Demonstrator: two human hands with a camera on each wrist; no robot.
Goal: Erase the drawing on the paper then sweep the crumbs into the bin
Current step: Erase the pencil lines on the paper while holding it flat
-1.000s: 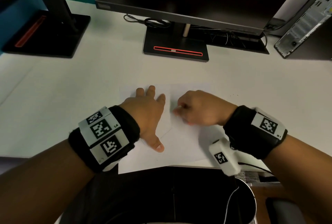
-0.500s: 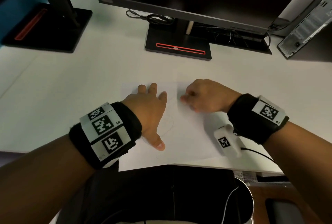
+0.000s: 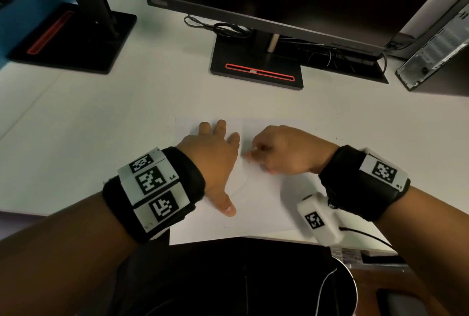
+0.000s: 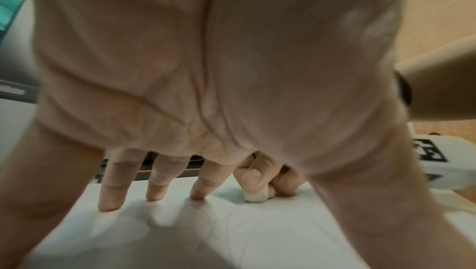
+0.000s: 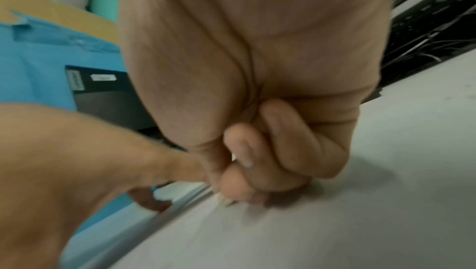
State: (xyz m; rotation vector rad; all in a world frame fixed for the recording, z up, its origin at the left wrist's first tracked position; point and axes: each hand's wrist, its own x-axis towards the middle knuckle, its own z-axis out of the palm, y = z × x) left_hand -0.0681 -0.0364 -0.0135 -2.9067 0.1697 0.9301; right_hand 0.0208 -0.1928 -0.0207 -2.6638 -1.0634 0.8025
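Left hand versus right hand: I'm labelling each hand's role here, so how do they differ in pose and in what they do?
The left hand lies spread, fingers straight, pressing the paper down; the right hand is curled. The left hand holds nothing; the right hand pinches a small white eraser whose tip touches the sheet. Both rest on the same paper, side by side, and each wrist wears a black band with markers.

The right hand (image 3: 286, 151) hides nearly all of the eraser (image 4: 255, 196) — only a white tip shows. The drawing (image 3: 241, 184) is too faint to make out, and the bin (image 3: 347, 287) is cut off at the bottom edge — crumbs too small to tell.
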